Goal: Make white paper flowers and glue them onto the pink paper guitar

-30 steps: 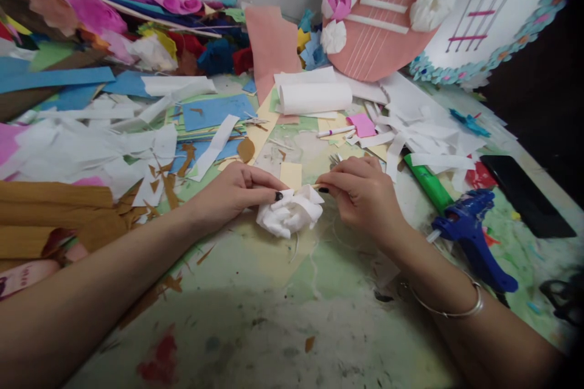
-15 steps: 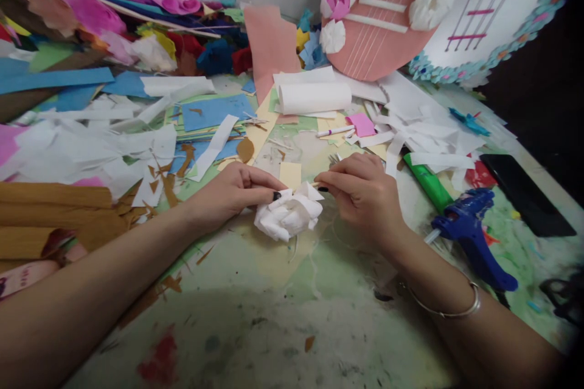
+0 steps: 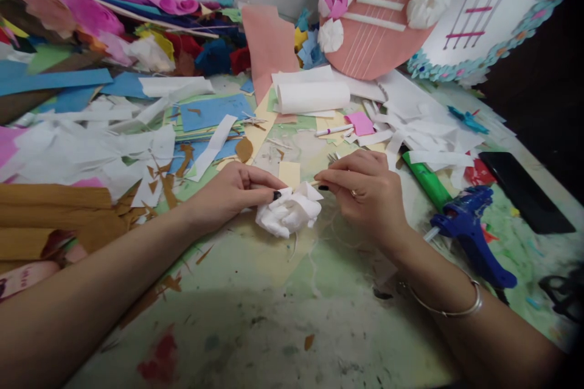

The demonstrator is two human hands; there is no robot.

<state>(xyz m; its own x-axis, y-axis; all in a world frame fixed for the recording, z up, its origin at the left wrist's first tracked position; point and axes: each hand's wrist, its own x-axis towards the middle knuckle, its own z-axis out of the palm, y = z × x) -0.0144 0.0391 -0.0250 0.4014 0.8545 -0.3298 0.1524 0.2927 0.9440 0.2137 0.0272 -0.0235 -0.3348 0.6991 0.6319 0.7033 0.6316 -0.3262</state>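
Observation:
A crumpled white paper flower [image 3: 289, 214] hangs just above the middle of the table. My left hand [image 3: 237, 193] pinches its upper left edge between thumb and fingers. On the other side, my right hand [image 3: 367, 194] is closed in a pinch on a thin pale stick [image 3: 314, 183], which runs to the top of the flower. How stick and flower join is hidden by paper. Small metallic tips [image 3: 334, 158] show behind my right fingers; whether the hand holds them or they lie on the table, I cannot tell.
A blue glue gun [image 3: 469, 231], a green tube [image 3: 426, 181] and a black phone [image 3: 524, 191] lie at right. Beyond my hands is a white paper roll [image 3: 314, 97]. Paper scraps [image 3: 104, 146] cover the left. A pink guitar-shaped board [image 3: 369, 42] leans at the back.
My right hand has turned and shifted very slightly, still pinching the stick. The left hand stays on the flower. The whole view has moved a little.

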